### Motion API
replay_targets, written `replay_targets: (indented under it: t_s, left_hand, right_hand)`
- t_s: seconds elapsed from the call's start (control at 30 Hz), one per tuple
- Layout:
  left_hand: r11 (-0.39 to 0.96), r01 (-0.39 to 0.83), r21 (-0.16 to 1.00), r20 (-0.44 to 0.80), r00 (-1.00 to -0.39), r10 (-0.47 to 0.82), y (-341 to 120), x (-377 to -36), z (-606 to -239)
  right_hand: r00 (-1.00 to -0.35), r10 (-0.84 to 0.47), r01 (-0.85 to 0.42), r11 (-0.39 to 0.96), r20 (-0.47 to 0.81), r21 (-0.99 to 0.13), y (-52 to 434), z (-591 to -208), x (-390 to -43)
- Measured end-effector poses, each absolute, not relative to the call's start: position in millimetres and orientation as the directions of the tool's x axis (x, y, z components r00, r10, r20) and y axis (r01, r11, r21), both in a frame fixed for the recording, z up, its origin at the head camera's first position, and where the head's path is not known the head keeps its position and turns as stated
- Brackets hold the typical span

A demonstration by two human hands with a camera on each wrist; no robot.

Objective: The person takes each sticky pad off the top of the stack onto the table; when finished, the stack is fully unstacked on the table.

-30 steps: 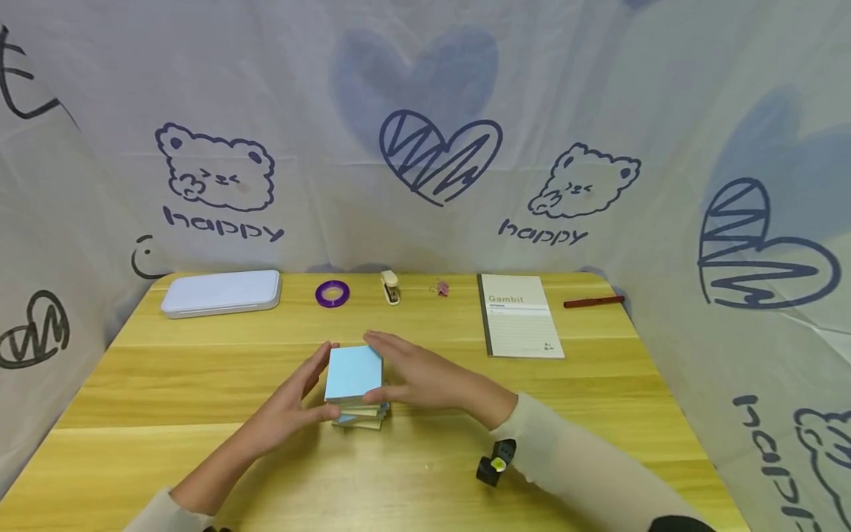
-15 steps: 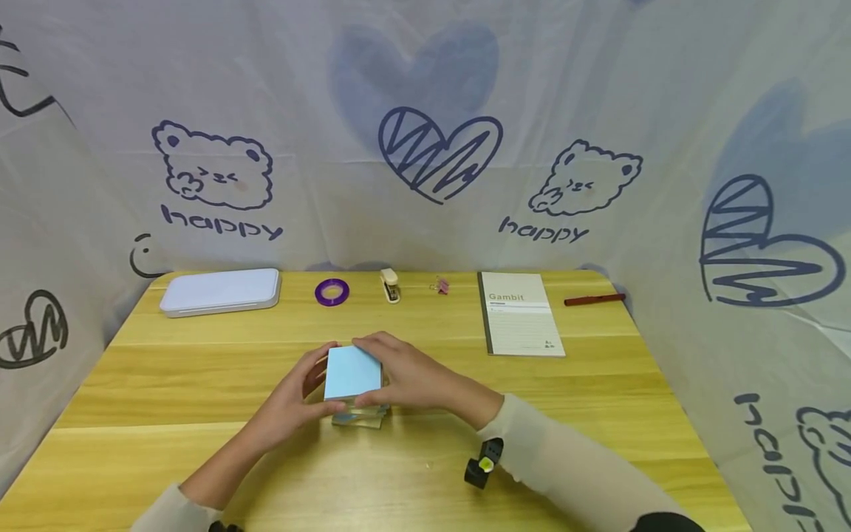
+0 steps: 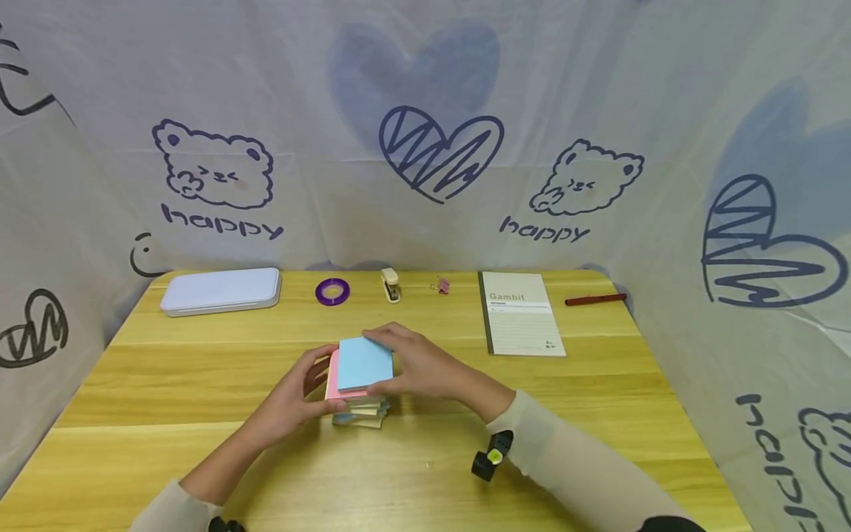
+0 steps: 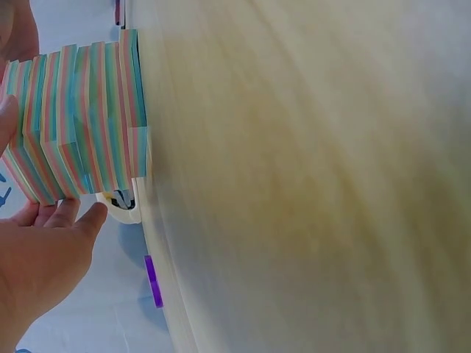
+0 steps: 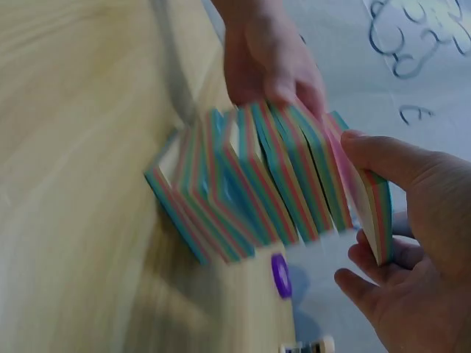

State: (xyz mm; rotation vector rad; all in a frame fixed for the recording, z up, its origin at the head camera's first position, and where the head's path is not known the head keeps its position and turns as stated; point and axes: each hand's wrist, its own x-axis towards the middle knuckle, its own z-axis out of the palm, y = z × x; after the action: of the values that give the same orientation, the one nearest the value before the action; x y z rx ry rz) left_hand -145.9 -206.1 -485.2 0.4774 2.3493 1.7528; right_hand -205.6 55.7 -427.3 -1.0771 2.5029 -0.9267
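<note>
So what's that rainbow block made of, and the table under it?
The block looks like paper: a stack of sticky-note pads, matte, with thin pink, blue and green stripes along the sides and a blue top pad sliding off in the right hand. The table looks like wood, yellowish with grain lines, though it may be a smooth laminate.

Multicoloured sticky-note stack, top pad shifted

Top blue-faced wad of sticky notes now lifted and shifted rightward by right hand, baring a pink sheet atop the multicoloured paper stack.
</note>
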Motion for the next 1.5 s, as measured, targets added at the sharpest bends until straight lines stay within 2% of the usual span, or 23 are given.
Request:
replay_targets:
  t_s: [0.27,0.53,0.9,1.13,1.5]
  left_hand:
    - [0.254,0.149,0.956,0.053,-0.935,0.35,-206,-147,-486]
    - [0.257,0.146,0.955,0.049,-0.935,0.35,-206,-147,-487]
    - [0.235,0.151,0.96,0.06,-0.933,0.355,-204,-148,-486]
    - [0.235,0.145,0.961,0.054,-0.934,0.353,-205,-148,-487]
    - [0.252,0.14,0.958,0.041,-0.932,0.361,-205,-148,-486]
  right_hand:
    - [-0.77,-0.636,-0.465,0.503,0.052,-0.729,92,-439,-248]
    - [-0.824,-0.565,-0.377,0.6,-0.04,-0.706,107,-472,-286]
    - [-0.835,-0.543,-0.337,0.635,-0.091,-0.696,103,-504,-310]
    - [-0.815,-0.571,-0.386,0.662,-0.098,-0.642,104,-510,-319]
    - [-0.796,-0.596,-0.414,0.663,-0.105,-0.624,106,-508,-322]
